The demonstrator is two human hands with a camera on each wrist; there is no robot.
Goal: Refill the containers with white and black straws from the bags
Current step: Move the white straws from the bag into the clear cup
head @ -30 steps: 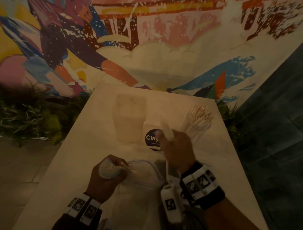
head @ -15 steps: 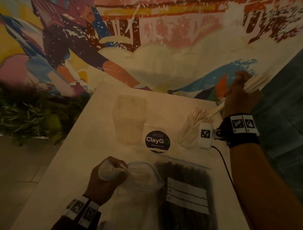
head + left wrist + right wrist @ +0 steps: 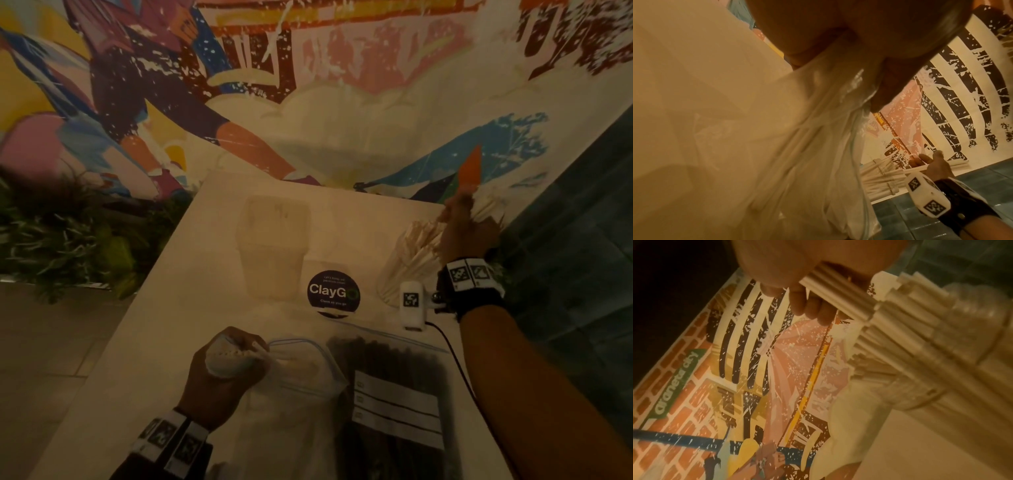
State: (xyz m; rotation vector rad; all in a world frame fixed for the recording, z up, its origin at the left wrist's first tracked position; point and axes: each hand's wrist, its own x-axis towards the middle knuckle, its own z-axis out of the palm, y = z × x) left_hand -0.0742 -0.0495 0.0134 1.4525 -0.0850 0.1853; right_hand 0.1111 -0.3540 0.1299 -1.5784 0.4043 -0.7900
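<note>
A: Since half a second back, the right hand is dropping from up against the mural to just over the far-right container, bringing its bundle of white straws along.

B: And nearest us?

A: Nearest, the left hand is gripping the gathered mouth of the white-straw bag, fingers curled tight round the plastic. Beside it on the table the bag of black straws is lying flat and unopened, as far as I can tell.

B: Further out?

A: A round ClayGo sign is standing mid-table, with a clear, apparently unfilled container behind it on the left. On the right, the white-straw container is already bristling with straws.

B: So what is the move turning on?

A: The right fingers are clamping the bundle near one end. Its long axis is slanting across the container mouth rather than standing upright, with the container lying just below and towards us from the fist. I judge the bundle is needing to be tipped steeper before its lower ends can slide in among the others.

B: Which hand is nearer?

A: The right, clearly; the left is staying well apart, by the bag.
</note>
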